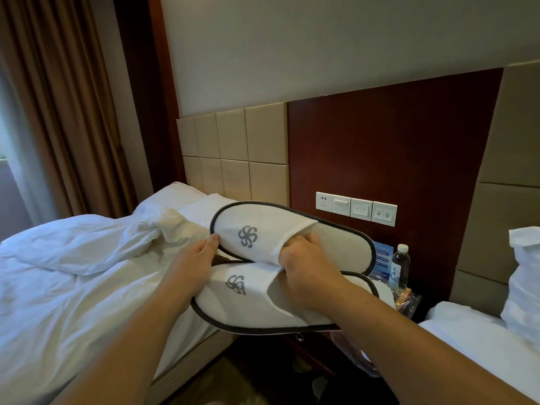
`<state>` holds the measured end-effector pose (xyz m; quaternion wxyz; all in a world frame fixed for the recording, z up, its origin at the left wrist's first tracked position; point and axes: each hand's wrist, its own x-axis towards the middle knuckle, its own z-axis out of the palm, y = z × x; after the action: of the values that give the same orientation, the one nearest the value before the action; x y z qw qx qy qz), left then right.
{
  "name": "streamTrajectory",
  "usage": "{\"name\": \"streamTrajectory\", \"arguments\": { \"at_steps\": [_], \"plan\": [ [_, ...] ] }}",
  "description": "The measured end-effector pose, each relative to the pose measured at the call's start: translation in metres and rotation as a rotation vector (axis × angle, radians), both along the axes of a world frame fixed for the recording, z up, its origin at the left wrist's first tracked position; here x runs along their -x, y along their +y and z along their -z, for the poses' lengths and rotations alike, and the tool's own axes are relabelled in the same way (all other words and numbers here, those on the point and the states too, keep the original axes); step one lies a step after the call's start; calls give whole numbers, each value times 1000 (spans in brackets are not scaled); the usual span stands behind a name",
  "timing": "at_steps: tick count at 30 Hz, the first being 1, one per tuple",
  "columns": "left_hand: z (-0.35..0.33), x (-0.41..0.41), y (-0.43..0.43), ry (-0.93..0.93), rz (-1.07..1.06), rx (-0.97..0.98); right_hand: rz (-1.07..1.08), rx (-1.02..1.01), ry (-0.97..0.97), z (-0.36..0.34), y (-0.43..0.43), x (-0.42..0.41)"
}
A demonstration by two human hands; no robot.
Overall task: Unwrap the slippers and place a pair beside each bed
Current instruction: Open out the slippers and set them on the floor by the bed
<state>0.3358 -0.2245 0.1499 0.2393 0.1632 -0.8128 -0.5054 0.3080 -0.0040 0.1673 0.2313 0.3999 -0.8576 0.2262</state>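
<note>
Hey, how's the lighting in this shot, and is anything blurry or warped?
Head view: the room is dim, with soft daylight from the left brightening the left bed. Head view: slippers and their logos are sharp, no glare. Head view: floor is in deep shadow. Head view: the wide-angle lens tilts the headboard lines.

Brown curtains point(58, 97), tiled headboard point(233, 153), dark wood panel point(394, 147), wall switches point(356, 209)

The room is dim and warm-toned. Soft daylight comes from the window point(7, 141) at far left, past the brown curtain point(67, 97), and brightens the white duvet point(73, 244). The wood panel point(394, 141) and floor point(257, 384) lie in shadow. The slippers point(263, 223) are sharp, without glare; straight lines bow toward the edges, and the corners look soft.
</note>
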Motion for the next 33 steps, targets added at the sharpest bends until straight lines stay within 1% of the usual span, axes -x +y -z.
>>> {"name": "streamTrajectory", "arguments": {
  "at_steps": [4,9,11,16,19,25,29,33],
  "plan": [
    [-2,-7,-4,43,-29,47,-30,12,63,-1,-6,-6],
    [-1,-17,-6,163,-86,120,-1,7,93,-3,-15,-14],
    [4,-20,-6,195,-91,113,-1,6,134,-4,-18,-17],
    [28,-25,-6,176,-67,-39,-61,-47,215,-8,-26,-23],
    [35,-28,-8,157,-48,-155,-49,-98,237,-9,-30,-26],
    [33,-31,-13,126,-60,-220,17,-173,269,-6,-38,-25],
    [35,-31,-18,121,-46,-363,47,-145,305,-3,-43,-25],
    [41,-34,-32,146,-64,-463,-70,-47,288,-4,-51,-34]
  ]
}}
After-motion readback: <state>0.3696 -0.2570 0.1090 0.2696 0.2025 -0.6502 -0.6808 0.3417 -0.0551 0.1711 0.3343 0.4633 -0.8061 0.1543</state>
